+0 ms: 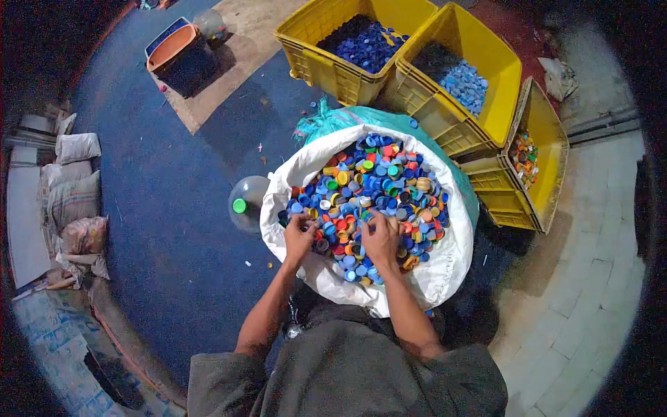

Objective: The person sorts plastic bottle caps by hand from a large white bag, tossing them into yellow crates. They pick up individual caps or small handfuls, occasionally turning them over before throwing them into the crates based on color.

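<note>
A white sack [455,267] lies open in front of me, full of bottle caps [358,184] in blue, red, green, orange and other colours. My left hand [299,236] is at the left side of the caps, its fingers curled among them. To the right, my right hand [381,238] rests over the middle of the heap with its fingers bent down onto the caps. Whether either hand grips a cap is too small to make out. Behind the white sack sits a teal sack [333,121].
Yellow crates stand behind and right: one with dark blue caps [295,59], one with light blue caps [504,83], one with mixed caps [552,139]. A clear bottle [249,191] with a green cap is left of the sack. Orange tub [172,47] far left; stacked sacks [73,194].
</note>
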Tool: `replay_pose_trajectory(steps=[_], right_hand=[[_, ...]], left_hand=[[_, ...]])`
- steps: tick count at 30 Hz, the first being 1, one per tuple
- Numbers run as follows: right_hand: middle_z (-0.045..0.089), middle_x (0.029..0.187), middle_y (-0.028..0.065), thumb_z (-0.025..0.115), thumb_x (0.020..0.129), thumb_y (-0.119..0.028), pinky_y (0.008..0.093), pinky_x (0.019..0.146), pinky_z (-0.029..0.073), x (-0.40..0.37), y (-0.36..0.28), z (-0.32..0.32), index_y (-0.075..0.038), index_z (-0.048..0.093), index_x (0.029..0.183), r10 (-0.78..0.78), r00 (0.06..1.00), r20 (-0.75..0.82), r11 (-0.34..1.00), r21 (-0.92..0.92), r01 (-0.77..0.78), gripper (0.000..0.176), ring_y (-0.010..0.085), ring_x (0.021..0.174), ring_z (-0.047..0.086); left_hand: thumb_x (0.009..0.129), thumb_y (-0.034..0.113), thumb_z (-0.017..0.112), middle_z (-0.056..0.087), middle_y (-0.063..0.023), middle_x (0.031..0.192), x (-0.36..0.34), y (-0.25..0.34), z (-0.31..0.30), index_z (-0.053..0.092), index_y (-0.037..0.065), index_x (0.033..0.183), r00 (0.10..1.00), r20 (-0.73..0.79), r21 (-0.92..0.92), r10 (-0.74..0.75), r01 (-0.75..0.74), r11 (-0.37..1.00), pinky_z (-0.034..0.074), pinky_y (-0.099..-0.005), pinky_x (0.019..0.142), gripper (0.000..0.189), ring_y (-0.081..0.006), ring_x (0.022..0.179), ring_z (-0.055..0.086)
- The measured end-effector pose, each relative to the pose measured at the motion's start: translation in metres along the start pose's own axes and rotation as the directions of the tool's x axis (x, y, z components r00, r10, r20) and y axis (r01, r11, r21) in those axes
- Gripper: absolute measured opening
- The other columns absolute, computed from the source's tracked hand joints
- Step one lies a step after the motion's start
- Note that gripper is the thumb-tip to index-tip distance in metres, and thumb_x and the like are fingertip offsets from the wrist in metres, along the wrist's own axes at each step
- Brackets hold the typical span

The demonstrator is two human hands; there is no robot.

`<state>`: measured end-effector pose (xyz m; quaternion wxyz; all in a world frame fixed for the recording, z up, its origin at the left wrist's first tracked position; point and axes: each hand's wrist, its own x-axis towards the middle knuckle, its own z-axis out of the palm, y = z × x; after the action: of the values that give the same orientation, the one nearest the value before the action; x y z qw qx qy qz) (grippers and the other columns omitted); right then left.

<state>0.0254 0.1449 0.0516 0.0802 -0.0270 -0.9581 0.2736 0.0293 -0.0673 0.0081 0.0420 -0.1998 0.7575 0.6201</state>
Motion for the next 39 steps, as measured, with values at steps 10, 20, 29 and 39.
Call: replay_pose_trajectory(steps=[10, 20, 29, 39], right_hand=[[0.066, 0.102, 0.0117, 0.07, 0.075, -0.035, 0.046, 0.086, 0.027, 0.029, -0.031, 0.037, -0.005, 0.052, 0.118, 0.049, 0.976, 0.211, 0.974, -0.225, 0.0, 0.055, 0.0273, 0.104, 0.048], [0.066, 0.099, 0.0137, 0.071, 0.074, -0.031, 0.0494, 0.082, 0.027, 0.037, -0.036, 0.037, -0.005, 0.05, 0.116, 0.152, 0.931, 0.332, 0.974, -0.21, -0.084, 0.053, 0.0314, 0.105, 0.049], [0.065, 0.096, 0.0113, 0.076, 0.07, -0.022, 0.0381, 0.077, 0.048, 0.041, -0.018, 0.016, -0.006, 0.05, 0.119, 0.222, 0.968, 0.115, 0.935, 0.258, -0.245, 0.058, 0.0295, 0.085, 0.059], [0.053, 0.094, 0.0071, 0.059, 0.077, -0.007, 0.0309, 0.074, 0.046, 0.013, 0.032, -0.03, -0.001, 0.051, 0.107, 0.424, 0.821, 0.382, 0.197, 0.846, -0.496, 0.031, 0.0148, 0.079, 0.054]], left_hand=[[0.075, 0.014, 0.073, 0.064, -0.0094, 0.089, -0.016, 0.015, -0.003, 0.057, 0.0, 0.099, 0.992, -0.051, 0.18, -0.117, 0.125, 0.976, 0.049, -0.0291, 0.076, 0.032, -0.0168, 0.084, 0.062], [0.073, 0.007, 0.069, 0.064, -0.0119, 0.091, -0.014, 0.018, 0.0, 0.055, 0.002, 0.106, 0.997, -0.061, 0.27, 0.048, -0.029, 0.962, 0.048, -0.0345, 0.079, 0.036, -0.024, 0.086, 0.062], [0.073, 0.015, 0.069, 0.062, -0.0149, 0.1, 0.006, 0.016, 0.004, 0.053, 0.004, 0.112, 0.944, 0.139, 0.484, 0.298, -0.327, 0.811, 0.044, -0.045, 0.08, 0.044, -0.0354, 0.09, 0.055], [0.072, 0.016, 0.074, 0.06, -0.0164, 0.099, 0.021, 0.007, 0.008, 0.052, 0.002, 0.115, 0.929, 0.248, 0.456, 0.276, -0.363, 0.812, 0.045, -0.0421, 0.082, 0.05, -0.0354, 0.094, 0.056]])
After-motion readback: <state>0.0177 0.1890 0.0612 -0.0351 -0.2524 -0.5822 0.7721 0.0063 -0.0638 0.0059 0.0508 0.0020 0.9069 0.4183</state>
